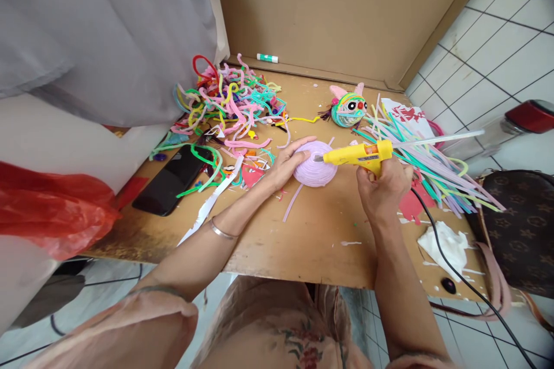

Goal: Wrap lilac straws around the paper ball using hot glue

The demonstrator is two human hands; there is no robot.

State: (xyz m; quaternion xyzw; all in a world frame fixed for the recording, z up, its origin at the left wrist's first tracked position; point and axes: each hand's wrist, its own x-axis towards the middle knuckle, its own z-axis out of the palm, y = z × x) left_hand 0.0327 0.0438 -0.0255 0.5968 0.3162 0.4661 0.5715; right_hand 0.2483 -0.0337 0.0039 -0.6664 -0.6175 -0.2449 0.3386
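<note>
A round lilac coil of pipe cleaner (317, 173) is at the middle of the wooden table, with loose lilac ends sticking out above and below it. My left hand (288, 164) holds the coil by its left edge, fingers behind it and thumb on its face. In my right hand (383, 184) is a yellow glue gun (357, 155), gripped by the handle, with a long clear glue stick (441, 138) coming out of its back. The nozzle points left and is at the coil's centre; whether it touches is hard to tell.
Tangled pipe cleaners (234, 98) are piled at the back left, near a black phone (171, 181). A colourful animal figure (348, 108) stands at the back. Straight pipe cleaners (445, 173), a white tissue (444, 248), the gun's black cable (441, 248) and a brown bag (521, 230) are right.
</note>
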